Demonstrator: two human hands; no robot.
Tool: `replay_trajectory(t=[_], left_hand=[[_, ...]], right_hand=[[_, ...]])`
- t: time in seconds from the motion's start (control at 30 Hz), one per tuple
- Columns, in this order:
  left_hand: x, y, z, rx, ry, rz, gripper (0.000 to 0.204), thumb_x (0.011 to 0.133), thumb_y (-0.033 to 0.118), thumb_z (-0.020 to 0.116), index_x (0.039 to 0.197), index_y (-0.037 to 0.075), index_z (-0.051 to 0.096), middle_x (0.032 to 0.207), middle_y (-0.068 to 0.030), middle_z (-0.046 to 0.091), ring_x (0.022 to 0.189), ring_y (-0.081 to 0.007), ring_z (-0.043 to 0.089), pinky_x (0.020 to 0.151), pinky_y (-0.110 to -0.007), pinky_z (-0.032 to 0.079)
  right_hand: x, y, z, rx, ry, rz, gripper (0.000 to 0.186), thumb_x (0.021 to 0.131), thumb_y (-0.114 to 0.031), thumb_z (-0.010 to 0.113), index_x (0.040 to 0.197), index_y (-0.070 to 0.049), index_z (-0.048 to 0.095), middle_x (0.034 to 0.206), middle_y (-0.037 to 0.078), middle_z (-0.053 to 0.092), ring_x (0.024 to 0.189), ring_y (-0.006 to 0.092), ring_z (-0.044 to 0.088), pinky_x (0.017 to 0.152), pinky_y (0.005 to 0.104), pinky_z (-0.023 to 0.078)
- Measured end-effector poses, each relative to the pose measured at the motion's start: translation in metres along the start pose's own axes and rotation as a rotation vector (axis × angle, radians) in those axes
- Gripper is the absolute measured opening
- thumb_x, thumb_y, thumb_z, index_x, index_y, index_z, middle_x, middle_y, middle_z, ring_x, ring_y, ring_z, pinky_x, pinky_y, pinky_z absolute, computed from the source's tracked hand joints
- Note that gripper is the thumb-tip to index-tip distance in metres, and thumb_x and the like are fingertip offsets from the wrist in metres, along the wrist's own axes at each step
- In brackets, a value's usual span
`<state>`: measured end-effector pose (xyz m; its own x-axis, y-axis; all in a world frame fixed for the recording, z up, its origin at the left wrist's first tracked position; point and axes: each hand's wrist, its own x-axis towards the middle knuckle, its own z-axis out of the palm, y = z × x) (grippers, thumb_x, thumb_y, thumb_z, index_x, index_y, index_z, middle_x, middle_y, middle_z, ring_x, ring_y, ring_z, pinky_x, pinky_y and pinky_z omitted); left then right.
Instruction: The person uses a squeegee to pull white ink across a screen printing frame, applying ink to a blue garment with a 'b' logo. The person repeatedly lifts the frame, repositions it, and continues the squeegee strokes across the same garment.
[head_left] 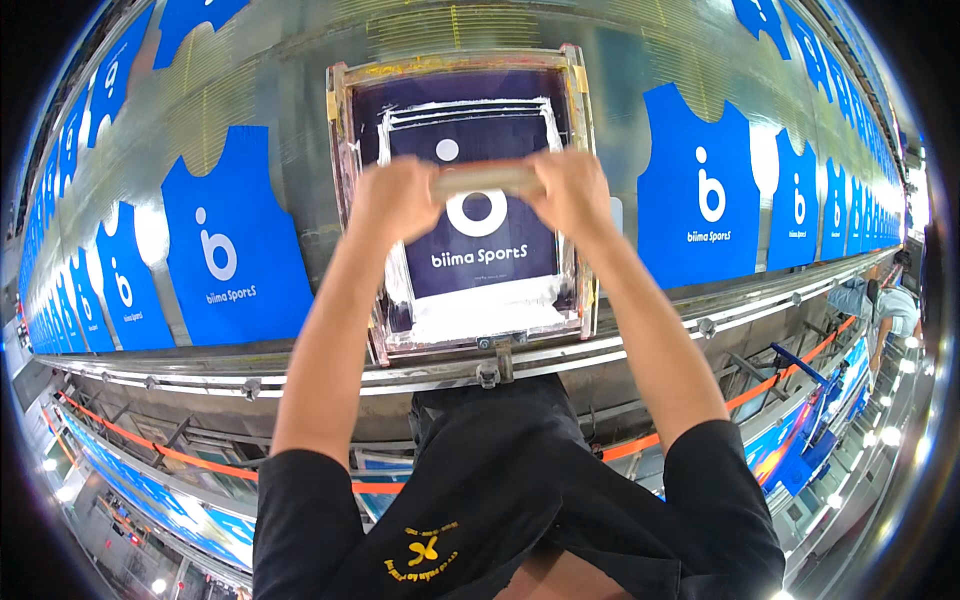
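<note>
Both my arms reach forward over a screen printing frame (338, 130) that lies on the long printing table. My left hand (395, 195) is closed around the left end of a squeegee (486, 181), and my right hand (572, 190) grips its right end. The squeegee spans the middle of the dark mesh, across the white design; its blade edge is hard to see. A thick band of white ink (490, 312) lies along the near end of the mesh. Thin white streaks mark the far end and the sides.
Blue fabric panels with white prints lie along the table, including one panel (185, 215) to the left and another (742, 160) to the right. A metal rail (220, 380) runs along the near edge. Another person (897, 308) is at the far right.
</note>
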<state>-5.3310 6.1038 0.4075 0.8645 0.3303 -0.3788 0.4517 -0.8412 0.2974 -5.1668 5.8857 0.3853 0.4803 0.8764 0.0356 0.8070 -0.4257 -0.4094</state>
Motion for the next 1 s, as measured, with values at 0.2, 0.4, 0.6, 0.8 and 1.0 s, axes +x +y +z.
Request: replay_trajectory(t=[0.2,0.4,0.6,0.8,1.0], left_hand=[[-0.148,0.045,0.054,-0.185,-0.014,0.001,0.043,0.082,0.018,0.079,0.124,0.012,0.077,0.127,-0.008,0.077,0.118,-0.0277,0.073,0.099,-0.042,0.059],[-0.064,0.027,-0.001,0.013,-0.214,0.008,0.036,0.093,0.049,0.076,0.116,0.021,0.08,0.102,-0.0105,0.08,0.097,-0.0324,0.076,0.086,-0.049,0.06],[0.081,-0.006,-0.074,0.036,-0.029,0.017,0.043,0.088,0.055,0.078,0.101,0.013,0.083,0.085,-0.015,0.078,0.085,-0.0361,0.076,0.081,-0.05,0.06],[0.02,0.0,-0.01,0.0,0.069,0.018,0.03,0.091,0.047,0.075,0.102,0.019,0.082,0.093,-0.0103,0.079,0.092,-0.035,0.076,0.081,-0.05,0.061],[-0.148,0.051,0.065,-0.208,0.05,-0.048,0.043,0.078,0.016,0.081,0.121,0.012,0.078,0.126,-0.0076,0.077,0.114,-0.0273,0.074,0.097,-0.042,0.059]], right_hand=[[-0.152,-0.063,-0.005,0.045,0.072,-0.035,0.034,0.069,-0.006,0.082,0.101,-0.01,0.072,0.098,0.004,0.073,0.092,0.026,0.065,0.092,0.044,0.049],[-0.068,-0.026,-0.029,0.028,-0.044,-0.039,0.023,0.081,-0.026,0.084,0.09,-0.01,0.07,0.084,0.006,0.069,0.085,0.0302,0.066,0.087,0.0463,0.048],[0.094,0.015,-0.038,-0.09,-0.038,0.067,0.034,0.086,-0.042,0.085,0.094,-0.011,0.076,0.085,0.007,0.074,0.086,0.0303,0.07,0.092,0.0464,0.05],[0.02,0.011,-0.004,-0.029,0.042,-0.017,0.03,0.082,-0.032,0.089,0.101,-0.011,0.08,0.09,0.007,0.077,0.094,0.0312,0.07,0.092,0.0472,0.052],[-0.152,-0.05,0.003,0.034,0.086,-0.06,0.03,0.071,-0.014,0.085,0.098,-0.009,0.073,0.097,0.005,0.073,0.089,0.0269,0.066,0.085,0.0441,0.05]])
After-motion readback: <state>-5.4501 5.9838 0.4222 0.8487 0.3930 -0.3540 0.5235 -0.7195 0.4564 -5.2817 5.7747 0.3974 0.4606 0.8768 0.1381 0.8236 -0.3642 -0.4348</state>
